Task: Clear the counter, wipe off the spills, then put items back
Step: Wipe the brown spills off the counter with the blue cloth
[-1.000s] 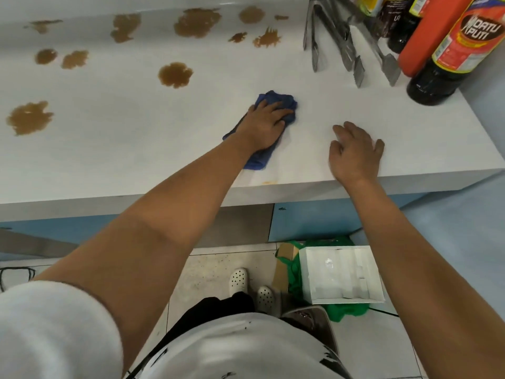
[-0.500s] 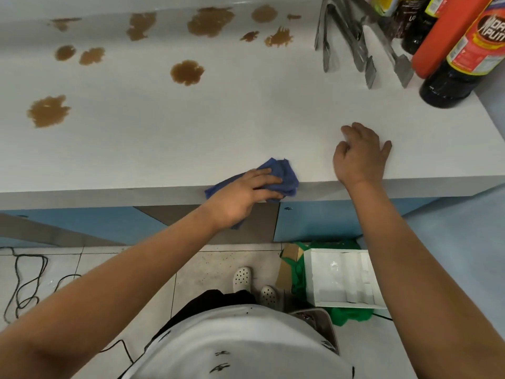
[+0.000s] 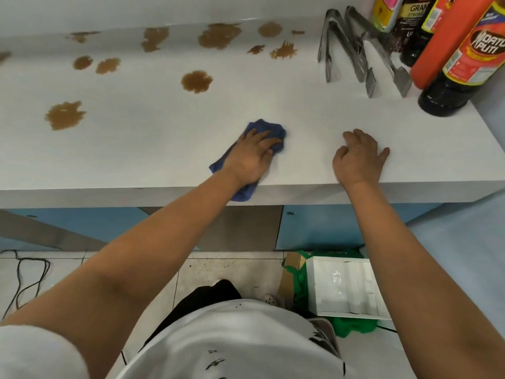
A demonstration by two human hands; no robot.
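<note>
On the white counter, near its front edge, my left hand presses flat on a crumpled blue cloth. One end of the cloth hangs over the edge. My right hand rests palm down on the bare counter to the right, fingers loosely bent, holding nothing. Several brown spills mark the counter's left and back: one large, one round, and more along the back.
Metal tongs lie at the back right. Beside them stand sauce bottles: a dark one with a red-yellow label, an orange one, others behind. Below the counter, a white box on green cloth and black cables lie on the floor.
My left hand drew the cloth back to the counter's front edge, then pushed it forward onto the top again. My right hand stayed in place.
</note>
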